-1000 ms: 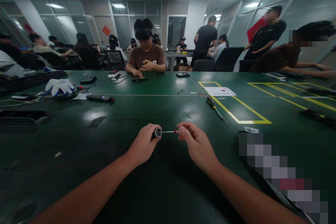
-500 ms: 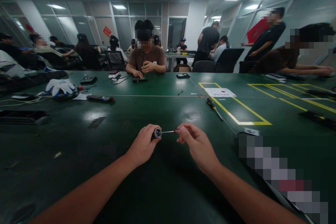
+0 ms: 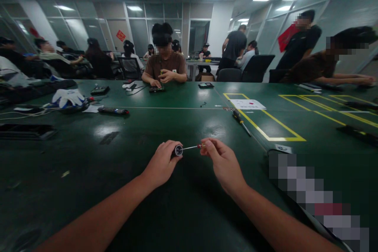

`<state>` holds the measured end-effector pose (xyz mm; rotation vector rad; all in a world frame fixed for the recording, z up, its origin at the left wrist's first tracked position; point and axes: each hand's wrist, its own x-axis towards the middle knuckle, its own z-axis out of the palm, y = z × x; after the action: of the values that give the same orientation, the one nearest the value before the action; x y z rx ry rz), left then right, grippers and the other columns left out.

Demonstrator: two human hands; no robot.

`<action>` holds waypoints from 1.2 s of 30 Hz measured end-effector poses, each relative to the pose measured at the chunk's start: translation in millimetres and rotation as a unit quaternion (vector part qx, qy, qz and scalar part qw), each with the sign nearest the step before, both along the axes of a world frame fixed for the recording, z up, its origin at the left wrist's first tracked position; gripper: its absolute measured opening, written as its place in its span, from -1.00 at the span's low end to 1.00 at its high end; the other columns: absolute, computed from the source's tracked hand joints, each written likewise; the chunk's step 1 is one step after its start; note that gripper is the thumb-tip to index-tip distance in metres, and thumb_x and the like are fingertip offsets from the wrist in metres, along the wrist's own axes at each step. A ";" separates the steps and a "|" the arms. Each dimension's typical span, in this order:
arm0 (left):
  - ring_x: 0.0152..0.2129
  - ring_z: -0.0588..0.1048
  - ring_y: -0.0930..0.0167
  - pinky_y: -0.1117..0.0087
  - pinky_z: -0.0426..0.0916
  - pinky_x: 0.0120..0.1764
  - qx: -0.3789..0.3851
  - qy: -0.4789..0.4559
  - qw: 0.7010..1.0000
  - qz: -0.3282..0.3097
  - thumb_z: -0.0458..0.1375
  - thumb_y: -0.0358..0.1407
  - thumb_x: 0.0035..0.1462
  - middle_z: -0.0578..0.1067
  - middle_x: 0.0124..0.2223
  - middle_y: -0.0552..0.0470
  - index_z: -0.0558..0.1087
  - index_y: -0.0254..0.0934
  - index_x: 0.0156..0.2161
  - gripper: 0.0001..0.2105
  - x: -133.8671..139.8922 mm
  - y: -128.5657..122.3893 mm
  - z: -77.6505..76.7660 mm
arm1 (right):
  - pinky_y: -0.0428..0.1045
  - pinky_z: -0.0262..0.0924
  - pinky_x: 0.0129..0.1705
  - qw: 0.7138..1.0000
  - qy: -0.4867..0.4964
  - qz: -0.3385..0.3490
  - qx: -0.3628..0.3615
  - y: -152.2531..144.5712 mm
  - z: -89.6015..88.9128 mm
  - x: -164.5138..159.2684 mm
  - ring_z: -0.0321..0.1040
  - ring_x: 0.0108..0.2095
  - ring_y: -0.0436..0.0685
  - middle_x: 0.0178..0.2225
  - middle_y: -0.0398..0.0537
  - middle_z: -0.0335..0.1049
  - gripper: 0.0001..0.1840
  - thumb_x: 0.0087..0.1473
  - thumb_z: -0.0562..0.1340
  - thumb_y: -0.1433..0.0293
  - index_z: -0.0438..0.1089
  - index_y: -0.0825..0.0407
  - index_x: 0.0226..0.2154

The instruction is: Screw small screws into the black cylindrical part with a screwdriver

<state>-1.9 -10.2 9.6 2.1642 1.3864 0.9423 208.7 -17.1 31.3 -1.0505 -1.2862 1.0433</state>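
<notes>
My left hand (image 3: 163, 161) is wrapped round a dark cylindrical part (image 3: 178, 150), whose pale ring-shaped open end faces me. Between thumb and fingers, my right hand (image 3: 222, 160) pinches the red-and-yellowish handle of a small screwdriver (image 3: 190, 148). Its thin metal shaft points left, with the tip at the cylinder's open end; whether it touches anything inside is too small to tell. Both hands are held above the green table (image 3: 165, 220). Beyond my right hand lies a larger black-and-yellow screwdriver (image 3: 241, 123).
White-and-blue gloves (image 3: 67, 98) and a dark pen-shaped tool (image 3: 113, 111) lie at left, near a black tray (image 3: 26, 131). A paper sheet (image 3: 248, 104) rests by yellow tape (image 3: 283, 128). A partly blurred-out mat (image 3: 313, 193) is at right. A co-worker (image 3: 165, 63) sits opposite.
The handle end of the small screwdriver has risen slightly, so its shaft slants more. My right fingers have shifted a little on it. My left hand has barely moved.
</notes>
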 end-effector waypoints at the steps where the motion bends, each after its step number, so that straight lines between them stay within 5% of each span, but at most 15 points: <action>1: -0.07 0.43 0.24 0.12 0.30 0.05 0.003 0.002 1.000 -0.001 0.12 -0.42 0.26 0.49 -0.03 -0.05 0.43 -0.22 -0.04 -0.81 0.0 -0.2 0.1 | 0.06 0.31 -0.16 1.000 0.011 0.001 -0.007 0.8 -1.7 -0.5 0.41 -0.32 0.12 -0.36 -0.07 0.49 -0.67 0.17 0.31 0.10 0.52 0.02 -0.22; 8: -0.03 0.42 0.22 0.09 0.29 0.08 -0.010 0.004 1.000 0.007 0.11 -0.40 0.28 0.49 -0.03 -0.04 0.43 -0.21 -0.02 -0.81 1.7 -2.2 7.0 | 0.10 0.38 -0.22 0.958 0.209 0.062 -0.185 13.4 -8.3 4.1 0.34 -0.46 0.08 -0.49 -0.13 0.35 -0.64 0.12 0.32 0.04 0.45 0.01 -0.39; 11: -0.04 0.42 0.21 0.06 0.27 0.09 -0.021 0.012 1.000 0.002 0.12 -0.39 0.27 0.49 -0.02 -0.04 0.43 -0.20 -0.03 -0.81 1.9 -2.2 7.6 | 0.06 0.38 -0.23 0.969 0.206 0.033 -0.133 14.1 -8.0 6.2 0.35 -0.42 0.07 -0.43 -0.12 0.39 -0.67 0.10 0.36 0.08 0.46 0.01 -0.35; 18: -0.06 0.42 0.21 0.10 0.31 0.04 -0.020 0.006 1.000 0.004 0.12 -0.37 0.28 0.49 -0.02 -0.06 0.44 -0.20 -0.03 -0.82 1.2 -2.2 6.9 | 0.07 0.33 -0.12 1.000 0.029 -0.003 0.000 5.6 -6.1 3.1 0.44 -0.29 0.12 -0.32 -0.09 0.49 -0.66 0.19 0.28 0.06 0.48 -0.01 -0.22; 29: -0.05 0.41 0.22 0.05 0.24 0.12 -0.005 0.013 1.000 0.009 0.13 -0.39 0.27 0.49 -0.01 -0.04 0.44 -0.19 -0.01 -0.80 -1.5 2.2 -0.8 | 0.00 0.26 -0.31 0.996 -0.048 0.071 0.030 -1.6 6.0 3.6 0.35 -0.42 0.08 -0.44 -0.17 0.42 -0.73 0.22 0.25 0.13 0.45 -0.04 -0.16; 36: -0.07 0.43 0.22 0.09 0.30 0.06 0.000 0.023 1.000 0.003 0.15 -0.41 0.23 0.50 -0.01 -0.03 0.45 -0.19 -0.01 -0.77 -0.2 0.0 1.0 | 0.01 0.26 -0.29 0.996 -0.072 0.033 0.032 -3.6 4.9 4.0 0.36 -0.39 0.10 -0.40 -0.11 0.45 -0.66 0.25 0.21 0.07 0.51 -0.03 -0.25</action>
<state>-2.1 -10.2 10.6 2.1966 1.4149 0.8989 212.8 -20.8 36.2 -1.0567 -1.4702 0.9832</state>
